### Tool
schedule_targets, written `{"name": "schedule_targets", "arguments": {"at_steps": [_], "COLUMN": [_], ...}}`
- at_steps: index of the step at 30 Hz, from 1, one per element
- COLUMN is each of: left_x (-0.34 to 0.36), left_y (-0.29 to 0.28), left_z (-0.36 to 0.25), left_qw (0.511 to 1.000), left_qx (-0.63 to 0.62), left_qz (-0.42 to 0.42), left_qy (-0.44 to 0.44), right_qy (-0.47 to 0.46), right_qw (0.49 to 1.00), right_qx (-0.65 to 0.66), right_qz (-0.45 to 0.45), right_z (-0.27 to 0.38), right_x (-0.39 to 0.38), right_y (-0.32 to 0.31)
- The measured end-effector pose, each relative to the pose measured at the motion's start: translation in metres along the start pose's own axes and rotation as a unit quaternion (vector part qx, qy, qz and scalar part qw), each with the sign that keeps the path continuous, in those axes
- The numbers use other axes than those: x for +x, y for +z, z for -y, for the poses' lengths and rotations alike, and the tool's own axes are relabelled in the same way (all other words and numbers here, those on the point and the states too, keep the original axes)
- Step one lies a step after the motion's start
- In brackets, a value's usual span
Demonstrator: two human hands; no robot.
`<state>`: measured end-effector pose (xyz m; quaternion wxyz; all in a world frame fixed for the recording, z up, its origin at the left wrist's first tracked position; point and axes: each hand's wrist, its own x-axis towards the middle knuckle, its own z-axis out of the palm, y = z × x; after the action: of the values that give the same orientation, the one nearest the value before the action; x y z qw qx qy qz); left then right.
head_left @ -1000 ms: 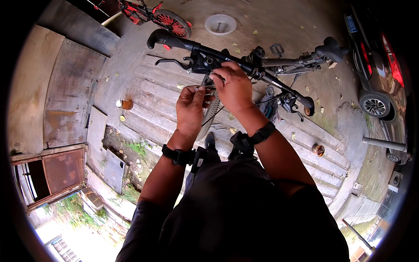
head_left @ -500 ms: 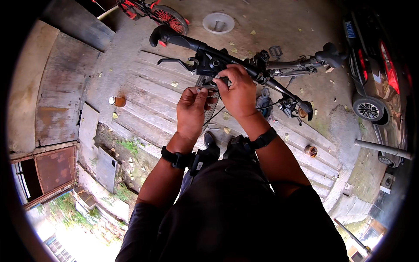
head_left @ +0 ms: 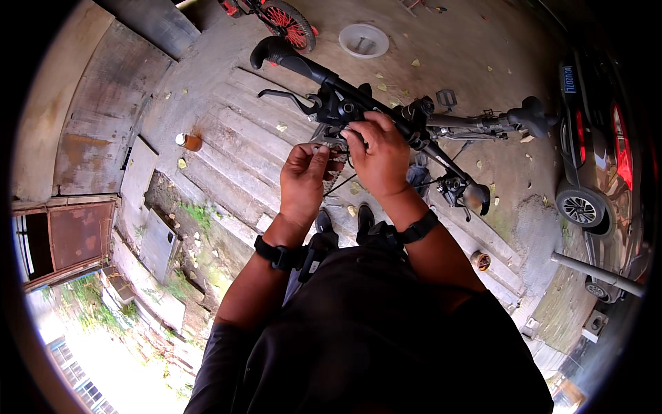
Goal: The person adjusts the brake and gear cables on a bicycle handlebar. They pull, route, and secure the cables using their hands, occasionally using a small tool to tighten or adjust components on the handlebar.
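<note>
Several planks (head_left: 238, 167) line the ground (head_left: 441, 65); both hands' fingers (head_left: 318, 164) curl beside the handlebar (head_left: 344, 86), grip unclear.

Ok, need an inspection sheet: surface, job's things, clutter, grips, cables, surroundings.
Surface: floor in long grey strips, leaves scattered.
Job's things: handlebar and lever on the bike.
Clutter: jar left, can right, basin beyond the handlebar.
Grips: left hand pinched, contents unclear; right hand fingertips by the lever's mount, contact unclear.
Cables: black cable below the hands, ends untraceable.
Surroundings: car right, red-wheeled bike top, panels left.
</note>
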<state>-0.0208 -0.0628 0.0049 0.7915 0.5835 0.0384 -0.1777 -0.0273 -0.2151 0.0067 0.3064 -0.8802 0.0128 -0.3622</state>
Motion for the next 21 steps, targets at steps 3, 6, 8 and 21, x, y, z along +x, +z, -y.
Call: {"name": "schedule_targets", "arguments": {"at_steps": [3, 6, 8, 21], "left_x": [-0.0013, -0.0012, -0.0007, -0.0027], "left_y": [0.0024, 0.0040, 0.0052, 0.0089], "left_z": [0.0019, 0.0035, 0.0044, 0.0053], "left_qw": [1.000, 1.000, 1.000, 1.000], "left_qx": [-0.005, -0.004, -0.007, -0.022], "left_qz": [-0.005, -0.009, -0.010, -0.002], "left_qy": [0.007, 0.009, 0.012, 0.015], "right_qy": [-0.016, -0.036, -0.031, -0.061], "right_qw": [1.000, 0.999, 0.999, 0.994], "right_qx": [-0.009, -0.012, -0.010, -0.066], "right_qz": [0.009, 0.020, 0.027, 0.055], "right_z": [-0.0023, -0.0036, -0.0058, -0.0047], "right_x": [-0.0004, 0.0017, 0.0021, 0.0019], "right_y": [-0.0010, -0.0054, -0.0048, -0.0075]}}
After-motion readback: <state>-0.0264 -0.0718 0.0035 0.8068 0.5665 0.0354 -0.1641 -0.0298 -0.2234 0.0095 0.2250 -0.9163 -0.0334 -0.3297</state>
